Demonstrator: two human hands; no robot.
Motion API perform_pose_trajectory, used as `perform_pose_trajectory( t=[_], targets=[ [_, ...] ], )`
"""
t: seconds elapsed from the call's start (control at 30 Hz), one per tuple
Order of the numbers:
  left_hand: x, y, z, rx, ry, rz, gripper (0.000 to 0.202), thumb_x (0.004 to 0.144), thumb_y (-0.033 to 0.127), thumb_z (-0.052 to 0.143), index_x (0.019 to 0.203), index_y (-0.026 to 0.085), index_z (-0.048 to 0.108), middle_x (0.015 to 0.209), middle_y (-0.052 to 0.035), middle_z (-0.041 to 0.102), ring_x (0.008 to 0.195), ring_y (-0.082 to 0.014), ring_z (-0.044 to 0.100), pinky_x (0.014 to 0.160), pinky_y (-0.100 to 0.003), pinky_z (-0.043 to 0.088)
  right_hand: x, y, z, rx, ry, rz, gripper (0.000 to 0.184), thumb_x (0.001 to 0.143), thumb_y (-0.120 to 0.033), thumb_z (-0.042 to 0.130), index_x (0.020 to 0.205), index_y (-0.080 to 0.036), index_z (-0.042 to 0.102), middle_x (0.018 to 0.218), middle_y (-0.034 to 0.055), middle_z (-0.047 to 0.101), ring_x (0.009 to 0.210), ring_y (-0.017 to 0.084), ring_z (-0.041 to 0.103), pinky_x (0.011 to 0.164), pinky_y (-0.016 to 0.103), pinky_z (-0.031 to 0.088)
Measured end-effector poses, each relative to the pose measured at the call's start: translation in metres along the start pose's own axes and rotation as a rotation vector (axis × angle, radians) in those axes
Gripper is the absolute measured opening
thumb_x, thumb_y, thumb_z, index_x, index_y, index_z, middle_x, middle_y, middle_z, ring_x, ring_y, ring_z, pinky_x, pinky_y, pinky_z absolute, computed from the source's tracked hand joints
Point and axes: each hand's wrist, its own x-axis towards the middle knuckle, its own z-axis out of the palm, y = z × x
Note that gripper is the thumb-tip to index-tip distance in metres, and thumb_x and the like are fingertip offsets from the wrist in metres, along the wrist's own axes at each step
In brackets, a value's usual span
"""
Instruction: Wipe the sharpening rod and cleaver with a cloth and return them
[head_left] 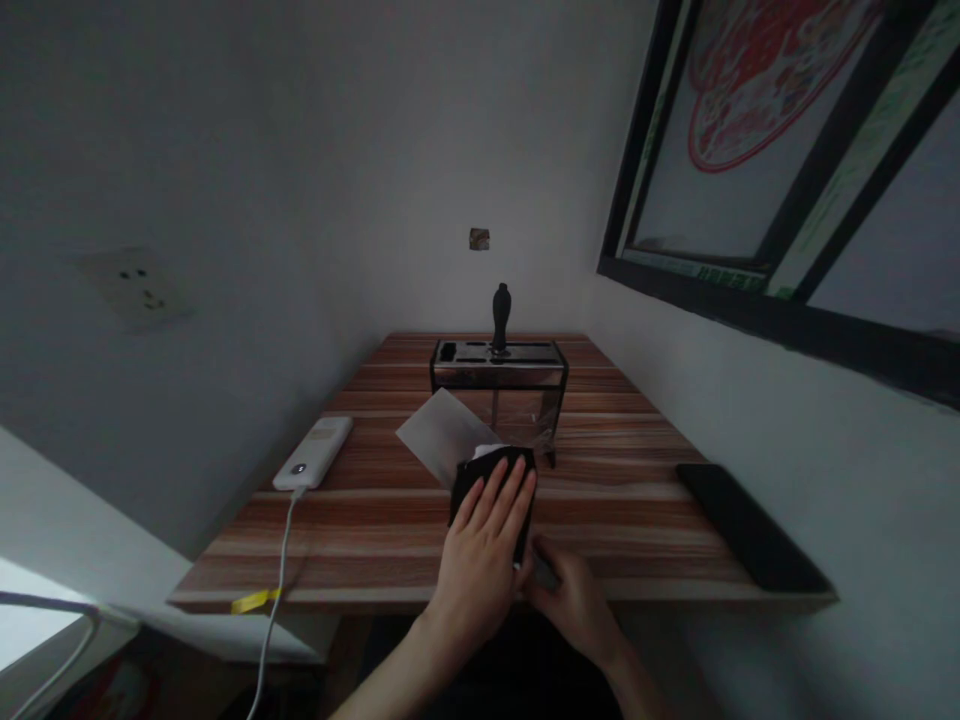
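My left hand (484,545) lies flat, fingers spread, on top of a black pouch-like object (474,474) with a white edge showing at its far end. It rests on the striped wooden table (375,520) near the front edge. My right hand (574,600) is just to the right and lower, fingers curled at the pouch's near right corner, pinching something small and dark that I cannot make out. A sheet of white paper (442,435) lies tilted just behind the pouch.
A clear box with a black frame (499,385) stands at the back, a dark handle (501,315) sticking up from it. A white power bank (313,452) with a cable lies left. A black flat slab (750,525) lies right. Walls close in on both sides.
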Motion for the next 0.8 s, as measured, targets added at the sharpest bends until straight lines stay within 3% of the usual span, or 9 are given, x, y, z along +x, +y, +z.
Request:
perform_pose_trajectory(
  t=[0.27,0.5,0.8],
  targets=[
    [0.01,-0.02,-0.007,0.026,0.062,-0.101,0.062,0.088,0.03,0.045,0.145,0.019,0.024,0.151,-0.0006,0.024,0.14,-0.0213,0.02,0.113,-0.038,0.02,-0.003,0.006,0.003,-0.037,-0.008,-0.006,0.019,0.079,-0.03,0.059,0.089,-0.014,0.063,0.081,0.0044,0.067,0.072,0.017,0.059,0.067,0.023,0.044],
    [0.02,-0.039,-0.016,0.044,0.106,-0.152,0.059,0.089,0.022,0.04,0.145,0.018,0.023,0.151,-0.0032,0.023,0.14,-0.0226,0.018,0.113,-0.041,0.019,-0.004,0.001,0.001,-0.078,-0.003,-0.016,0.02,0.08,-0.033,0.058,0.085,-0.015,0.063,0.071,0.0026,0.065,0.063,0.015,0.056,0.059,0.021,0.042],
    [0.032,-0.068,-0.021,0.063,0.151,-0.208,0.06,0.089,0.02,0.041,0.146,0.017,0.022,0.152,-0.0046,0.023,0.141,-0.022,0.016,0.114,-0.042,0.018,-0.006,0.007,0.004,-0.11,0.02,-0.023,0.022,0.081,-0.035,0.057,0.084,-0.014,0.063,0.071,0.0038,0.065,0.062,0.014,0.056,0.059,0.021,0.043]
  ],
)
